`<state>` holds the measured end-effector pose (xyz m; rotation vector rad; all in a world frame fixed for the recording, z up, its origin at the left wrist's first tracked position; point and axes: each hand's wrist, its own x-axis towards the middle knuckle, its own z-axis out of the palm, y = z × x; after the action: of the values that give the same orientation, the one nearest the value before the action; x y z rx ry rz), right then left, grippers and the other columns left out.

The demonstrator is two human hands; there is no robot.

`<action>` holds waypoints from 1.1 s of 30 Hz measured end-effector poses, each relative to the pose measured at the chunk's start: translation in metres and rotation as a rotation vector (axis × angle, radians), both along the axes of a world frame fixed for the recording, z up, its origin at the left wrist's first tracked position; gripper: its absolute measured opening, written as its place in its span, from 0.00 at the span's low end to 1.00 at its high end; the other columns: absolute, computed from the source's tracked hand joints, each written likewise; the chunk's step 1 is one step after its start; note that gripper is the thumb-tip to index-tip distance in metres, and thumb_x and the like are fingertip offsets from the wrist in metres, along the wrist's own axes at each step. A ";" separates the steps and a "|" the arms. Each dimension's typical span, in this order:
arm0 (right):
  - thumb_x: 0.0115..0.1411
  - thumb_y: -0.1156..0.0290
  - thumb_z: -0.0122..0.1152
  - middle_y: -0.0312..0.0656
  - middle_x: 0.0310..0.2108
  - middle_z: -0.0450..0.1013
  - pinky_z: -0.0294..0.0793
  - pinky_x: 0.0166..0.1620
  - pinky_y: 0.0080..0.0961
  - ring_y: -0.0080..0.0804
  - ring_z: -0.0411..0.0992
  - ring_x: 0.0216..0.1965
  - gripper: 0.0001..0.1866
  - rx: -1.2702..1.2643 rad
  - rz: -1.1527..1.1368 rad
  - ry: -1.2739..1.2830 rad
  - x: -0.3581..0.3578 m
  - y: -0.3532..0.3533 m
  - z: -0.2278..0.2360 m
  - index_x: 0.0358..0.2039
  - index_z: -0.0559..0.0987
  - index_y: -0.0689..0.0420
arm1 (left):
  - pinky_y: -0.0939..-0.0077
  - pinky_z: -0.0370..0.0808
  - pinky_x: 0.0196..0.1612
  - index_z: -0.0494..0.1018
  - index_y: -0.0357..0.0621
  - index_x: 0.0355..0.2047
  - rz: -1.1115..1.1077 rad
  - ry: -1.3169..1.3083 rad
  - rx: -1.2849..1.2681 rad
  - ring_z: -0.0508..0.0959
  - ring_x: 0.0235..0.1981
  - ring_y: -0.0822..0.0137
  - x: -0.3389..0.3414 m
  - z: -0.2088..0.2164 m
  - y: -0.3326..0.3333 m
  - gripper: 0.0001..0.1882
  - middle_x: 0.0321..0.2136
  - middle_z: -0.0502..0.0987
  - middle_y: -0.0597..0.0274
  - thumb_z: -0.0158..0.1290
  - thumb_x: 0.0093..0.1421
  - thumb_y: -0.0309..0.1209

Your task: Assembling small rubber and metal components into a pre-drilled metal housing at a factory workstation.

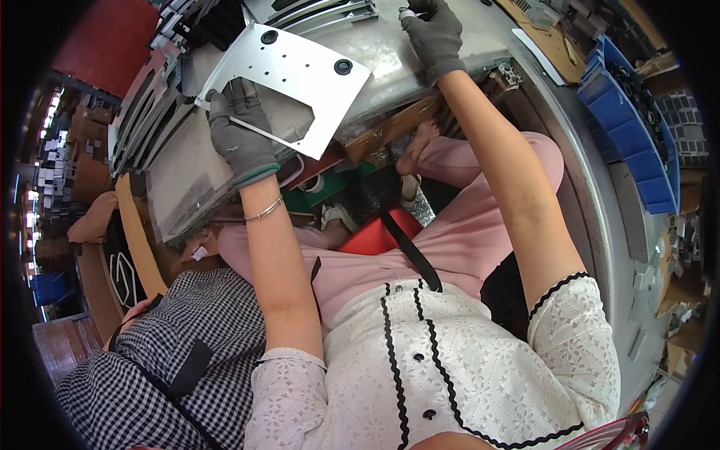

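Observation:
My left hand (244,135), in a grey glove with a green cuff, is closed on the edge of a white metal plate (300,86). The plate is tilted up over the table. It has a large angular cut-out, several small holes and two black rubber grommets (343,67) on its face. My right hand (435,36), also in a grey glove, is at the far edge of the view above the metal tabletop (382,56), apart from the plate. Its fingers are curled in. A small pale spot shows by the fingertips, and whatever they hold is too small to name.
Stacked dark and silver metal parts (154,109) lie on the left of the table, more (322,13) at its far side. A blue bin (626,124) with small black parts stands at right. Beside me on the left is a person in a checked garment (180,330).

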<state>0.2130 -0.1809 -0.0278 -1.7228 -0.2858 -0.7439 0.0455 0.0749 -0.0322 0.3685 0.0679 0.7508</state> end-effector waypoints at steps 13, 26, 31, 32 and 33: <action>0.51 0.69 0.66 0.44 0.29 0.78 0.75 0.36 0.28 0.32 0.76 0.29 0.12 -0.022 -0.014 -0.056 0.004 0.000 0.001 0.36 0.79 0.58 | 0.54 0.75 0.57 0.69 0.35 0.46 -0.081 0.001 0.008 0.76 0.47 0.51 0.002 0.001 0.008 0.11 0.43 0.76 0.44 0.48 0.64 0.25; 0.50 0.68 0.66 0.46 0.30 0.78 0.75 0.37 0.29 0.36 0.76 0.30 0.13 -0.024 -0.041 -0.016 0.004 -0.001 0.002 0.36 0.79 0.59 | 0.56 0.75 0.56 0.70 0.35 0.44 -0.108 0.052 0.051 0.76 0.48 0.52 0.002 0.007 0.007 0.10 0.43 0.76 0.45 0.48 0.64 0.26; 0.50 0.69 0.65 0.44 0.30 0.78 0.75 0.37 0.29 0.34 0.76 0.29 0.12 0.010 -0.020 -0.018 0.000 0.001 0.005 0.36 0.79 0.59 | 0.54 0.72 0.59 0.70 0.29 0.45 -0.075 0.047 0.072 0.73 0.50 0.52 0.001 0.006 0.004 0.12 0.44 0.74 0.43 0.48 0.65 0.25; 0.51 0.70 0.65 0.44 0.29 0.78 0.75 0.37 0.28 0.33 0.76 0.29 0.12 0.004 -0.016 0.007 0.002 -0.001 0.004 0.37 0.79 0.59 | 0.54 0.71 0.59 0.70 0.29 0.45 -0.089 0.043 0.061 0.73 0.51 0.52 0.003 0.005 0.002 0.12 0.45 0.74 0.43 0.48 0.65 0.25; 0.51 0.71 0.64 0.44 0.29 0.78 0.75 0.37 0.28 0.33 0.76 0.29 0.12 -0.002 -0.014 0.030 0.005 -0.003 0.004 0.37 0.79 0.59 | 0.54 0.71 0.60 0.69 0.29 0.45 -0.105 0.037 0.052 0.73 0.51 0.52 0.005 0.006 0.000 0.12 0.45 0.73 0.43 0.48 0.65 0.25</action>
<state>0.2181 -0.1841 -0.0242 -1.7382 -0.2542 -0.7274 0.0502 0.0745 -0.0261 0.4318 0.0635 0.6426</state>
